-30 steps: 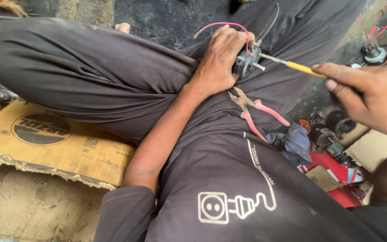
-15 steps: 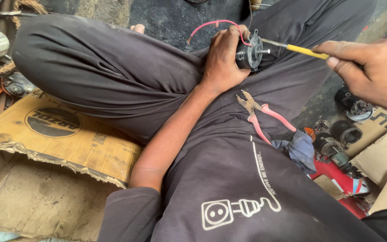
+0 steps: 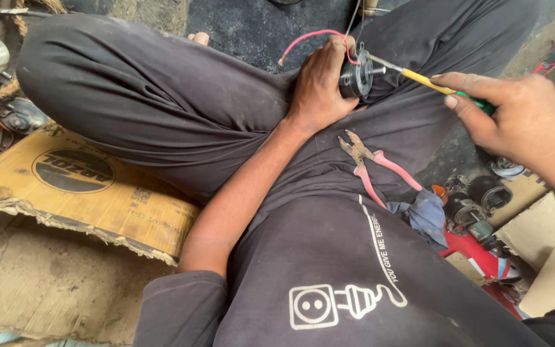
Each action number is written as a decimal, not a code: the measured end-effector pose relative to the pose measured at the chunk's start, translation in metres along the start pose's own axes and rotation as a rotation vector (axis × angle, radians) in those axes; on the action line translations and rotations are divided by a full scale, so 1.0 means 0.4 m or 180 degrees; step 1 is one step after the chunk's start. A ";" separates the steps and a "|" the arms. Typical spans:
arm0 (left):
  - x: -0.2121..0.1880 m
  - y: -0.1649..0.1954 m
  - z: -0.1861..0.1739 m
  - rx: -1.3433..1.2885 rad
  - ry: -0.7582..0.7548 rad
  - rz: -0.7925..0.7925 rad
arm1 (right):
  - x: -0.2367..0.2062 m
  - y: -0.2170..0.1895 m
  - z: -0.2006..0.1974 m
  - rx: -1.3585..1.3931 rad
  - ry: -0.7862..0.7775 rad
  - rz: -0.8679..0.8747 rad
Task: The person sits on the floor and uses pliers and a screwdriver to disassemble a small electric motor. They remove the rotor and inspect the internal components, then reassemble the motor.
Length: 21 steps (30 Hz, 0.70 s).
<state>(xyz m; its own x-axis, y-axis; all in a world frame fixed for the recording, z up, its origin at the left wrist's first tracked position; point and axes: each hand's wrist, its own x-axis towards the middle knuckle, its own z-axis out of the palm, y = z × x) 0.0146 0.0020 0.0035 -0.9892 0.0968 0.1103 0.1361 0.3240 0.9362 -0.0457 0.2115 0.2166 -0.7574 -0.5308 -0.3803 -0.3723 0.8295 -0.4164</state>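
Black motor (image 3: 356, 76) with pink wire (image 3: 308, 37), yellow-and-green screwdriver (image 3: 440, 86), pink-handled pliers (image 3: 375, 168), brown cardboard (image 3: 78, 186) with black oval print.

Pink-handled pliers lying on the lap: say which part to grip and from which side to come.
Grip the pink-handled metal pliers by the two pink handles, coming from above at the end nearer the body. They lie flat on the dark fabric, metal jaws pointing up toward the left hand and its small black motor. The handles spread apart toward the lower right, so fingers can likely close round both.
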 end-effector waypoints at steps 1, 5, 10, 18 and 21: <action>-0.001 -0.002 0.001 0.0021 0.0007 -0.0007 | -0.004 -0.004 0.008 -0.0047 -0.0067 0.0163; 0.002 -0.008 0.005 0.0065 -0.0017 -0.0041 | -0.029 -0.003 0.044 -0.0096 -0.0027 0.0422; 0.008 -0.014 0.011 -0.0010 0.0082 -0.0222 | -0.053 0.005 0.107 0.0020 0.0203 0.0449; 0.025 -0.024 0.014 -0.1142 0.0884 -0.0776 | -0.024 0.003 0.141 0.1306 0.0937 0.0848; 0.035 -0.033 -0.013 -0.2785 0.0513 -0.1543 | -0.024 0.033 0.165 0.3113 0.1850 0.1425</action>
<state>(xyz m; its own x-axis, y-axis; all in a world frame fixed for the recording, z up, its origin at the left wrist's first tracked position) -0.0014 -0.0060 -0.0055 -0.9316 -0.0112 -0.3634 -0.3061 -0.5150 0.8007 -0.0081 0.2159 0.1604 -0.9354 0.1325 -0.3279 0.3533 0.3056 -0.8842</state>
